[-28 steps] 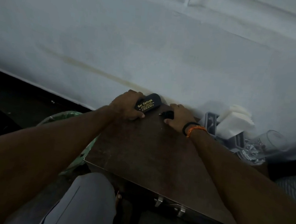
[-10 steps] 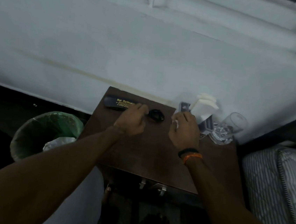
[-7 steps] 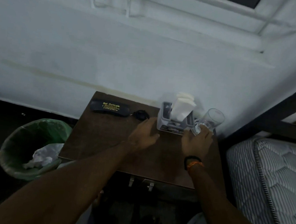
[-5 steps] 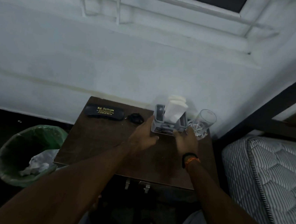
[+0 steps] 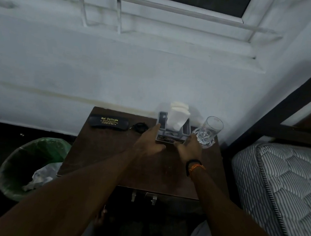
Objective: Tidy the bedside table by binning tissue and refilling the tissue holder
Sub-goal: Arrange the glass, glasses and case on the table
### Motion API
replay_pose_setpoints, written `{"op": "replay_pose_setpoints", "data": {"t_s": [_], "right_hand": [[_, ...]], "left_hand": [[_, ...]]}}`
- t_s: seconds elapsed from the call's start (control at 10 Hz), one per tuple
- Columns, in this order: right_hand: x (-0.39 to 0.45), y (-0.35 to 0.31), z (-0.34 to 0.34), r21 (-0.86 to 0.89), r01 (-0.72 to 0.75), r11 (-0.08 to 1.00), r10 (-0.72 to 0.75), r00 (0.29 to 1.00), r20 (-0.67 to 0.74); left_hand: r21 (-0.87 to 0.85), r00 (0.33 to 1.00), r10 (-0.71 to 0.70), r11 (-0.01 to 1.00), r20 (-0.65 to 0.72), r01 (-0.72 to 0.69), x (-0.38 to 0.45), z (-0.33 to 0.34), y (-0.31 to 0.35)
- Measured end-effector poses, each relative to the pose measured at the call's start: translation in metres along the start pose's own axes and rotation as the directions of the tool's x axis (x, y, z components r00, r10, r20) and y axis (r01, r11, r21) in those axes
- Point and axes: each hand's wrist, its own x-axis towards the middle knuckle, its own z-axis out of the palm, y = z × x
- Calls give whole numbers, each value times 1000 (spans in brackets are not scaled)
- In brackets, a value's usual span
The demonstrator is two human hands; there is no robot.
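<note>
Framing the Tissue Holder With Both Hands

Reaching forward over the dark brown wooden bedside table [image 5: 108,159], the left hand [image 5: 149,143] lies with straight fingers along the left side of the grey plastic tissue holder [image 5: 172,134], its fingertips touching the holder's left wall. The right hand [image 5: 189,148], which wears a black and orange wristband [image 5: 194,165], meets the holder at its front right corner; its thumb points toward the front edge, and whether its fingers curl round the wall cannot be told in the dim light.

The holder stands upright at the back of the table, close to the white wall [image 5: 99,64], with a wad of white folded tissue [image 5: 176,117] rising from its middle. Just beside it on the right stands a clear glass mug [image 5: 208,131], near the right hand's fingers. To the left of the holder lies a small black object [image 5: 140,127], too dark to name, and beyond that a black spectacle case with gold lettering [image 5: 109,122].

On the floor left of the table sits a round bin lined with a green bag [image 5: 51,149], holding crumpled white tissue [image 5: 42,178]. A grey striped quilted mattress [image 5: 287,189] lies to the right.
</note>
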Motion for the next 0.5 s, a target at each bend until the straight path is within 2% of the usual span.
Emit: {"op": "replay_pose_setpoints", "data": {"t_s": [0.3,0.4,0.5], "right_hand": [[-5,-4,-10,-49,10,999,-7,997,71],[-4,-4,-14,-134,75,988,-68,996,54],[-4,-8,-21,-257,178,950,-193,981,-36]], "left_hand": [[45,999,-2,999,32,0,-5,-10,5],[54,1000,18,998,-17,-17,-3,-13,10],[115,997,67,991,-36,-62,-3,-25,19]]}}
